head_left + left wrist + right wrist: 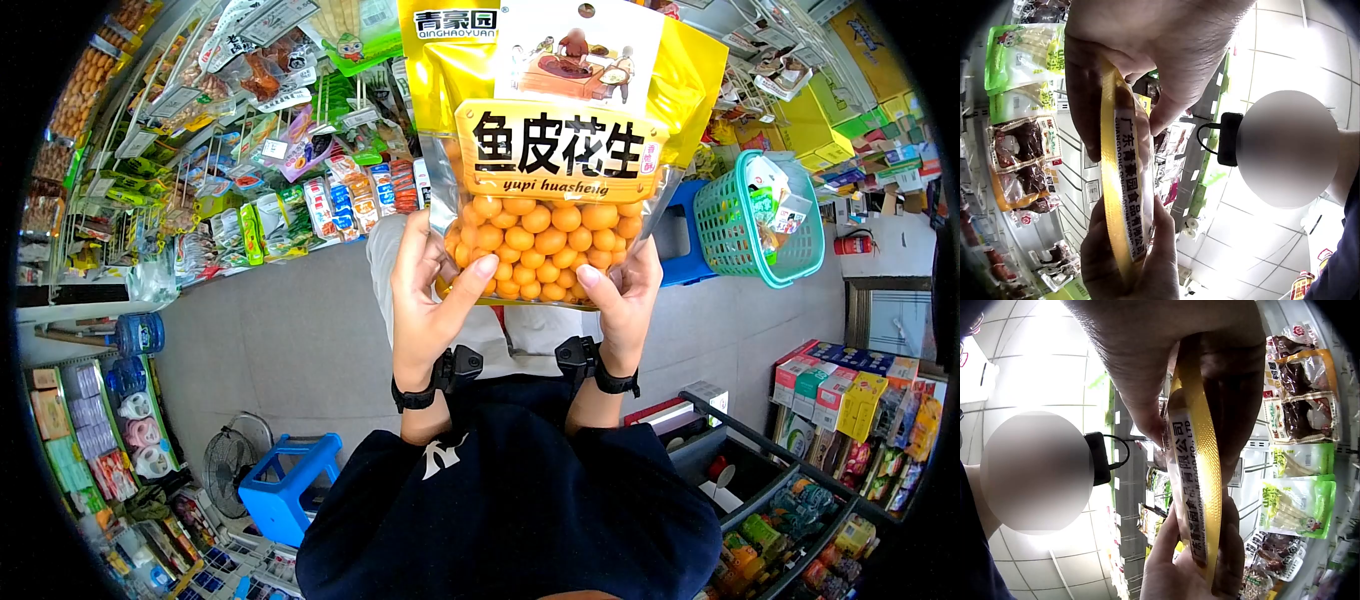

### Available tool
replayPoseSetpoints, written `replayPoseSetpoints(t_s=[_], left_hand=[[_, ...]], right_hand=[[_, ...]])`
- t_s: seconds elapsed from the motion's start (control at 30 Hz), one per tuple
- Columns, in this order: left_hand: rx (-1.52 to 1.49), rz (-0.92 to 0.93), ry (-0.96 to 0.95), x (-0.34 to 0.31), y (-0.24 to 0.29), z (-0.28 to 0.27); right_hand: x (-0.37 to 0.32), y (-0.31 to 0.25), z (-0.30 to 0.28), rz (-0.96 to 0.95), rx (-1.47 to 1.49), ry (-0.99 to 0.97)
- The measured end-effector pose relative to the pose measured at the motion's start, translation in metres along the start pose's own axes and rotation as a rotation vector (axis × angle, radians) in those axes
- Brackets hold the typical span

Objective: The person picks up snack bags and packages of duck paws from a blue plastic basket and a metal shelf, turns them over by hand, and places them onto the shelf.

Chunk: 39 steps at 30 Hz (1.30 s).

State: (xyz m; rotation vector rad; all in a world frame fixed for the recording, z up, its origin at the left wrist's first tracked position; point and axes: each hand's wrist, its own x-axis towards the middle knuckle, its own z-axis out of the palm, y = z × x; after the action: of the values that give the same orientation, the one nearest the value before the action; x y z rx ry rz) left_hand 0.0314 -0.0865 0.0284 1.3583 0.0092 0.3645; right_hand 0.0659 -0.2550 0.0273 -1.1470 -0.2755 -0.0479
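Note:
A yellow bag of coated peanuts (555, 245) is held up by its lower corners, its printed front facing the head camera. My left hand (428, 300) grips the left corner, thumb laid across the front. On the opposite corner, my right hand (627, 305) grips it the same way. Round orange peanuts show through the clear lower part, below a label with black characters. Both wrist views look along the narrow bottom edge of the bag (1124, 194), where a printed strip runs lengthwise. Behind the bag, most of the fingers are hidden in the head view.
Racks of packaged snacks (340, 195) line the left and far side. A turquoise basket (745, 225) with packets stands at the right on a blue stool (682, 240). Another blue stool (290, 485) and a fan (232, 465) are at lower left. Shelves with boxes (835, 395) stand at right.

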Motion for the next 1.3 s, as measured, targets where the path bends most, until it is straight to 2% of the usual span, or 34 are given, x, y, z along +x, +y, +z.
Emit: replayPoseSetpoints(t_s=[1.3], left_hand=[[-0.011,0.003,-0.006,-0.0005,0.0031,0.0008]], right_hand=[[-0.0018,0.0004,-0.0023,-0.011,-0.01,-0.012]])
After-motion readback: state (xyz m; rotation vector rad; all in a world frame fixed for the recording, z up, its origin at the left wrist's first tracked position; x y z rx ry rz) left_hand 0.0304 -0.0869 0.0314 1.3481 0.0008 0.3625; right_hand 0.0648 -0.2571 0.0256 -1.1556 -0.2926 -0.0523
